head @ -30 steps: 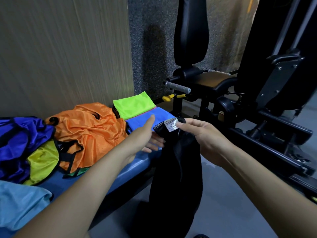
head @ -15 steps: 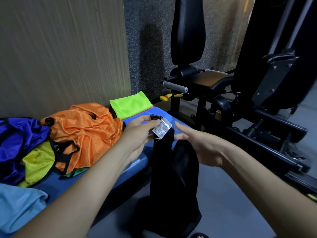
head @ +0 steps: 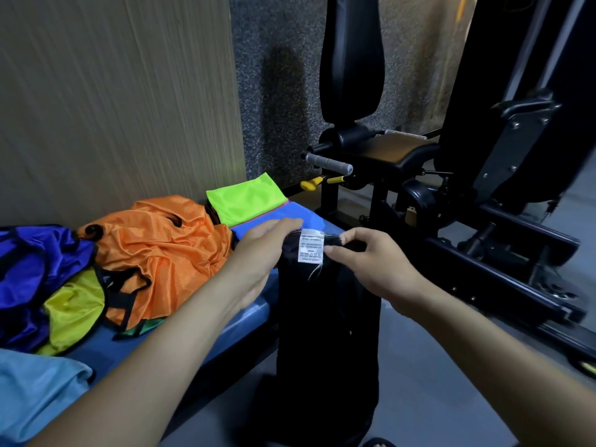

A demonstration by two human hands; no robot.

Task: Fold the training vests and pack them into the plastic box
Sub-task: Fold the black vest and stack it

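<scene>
Head view shows both hands, left hand and right hand, each with its grip pinching the top hem of the black vest, which hangs beside the counter. It looks light, soft and floppy; the hem corners are best to hold.

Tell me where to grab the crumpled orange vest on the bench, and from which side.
Probably the black-trimmed strap loop at the near edge of the orange vest. It lies exposed and flat on the blue bench, facing the person, so a grip from the near side, coming down from above, looks easiest. The middle is bunched mesh, and the far edge sits close to the wall.
</scene>
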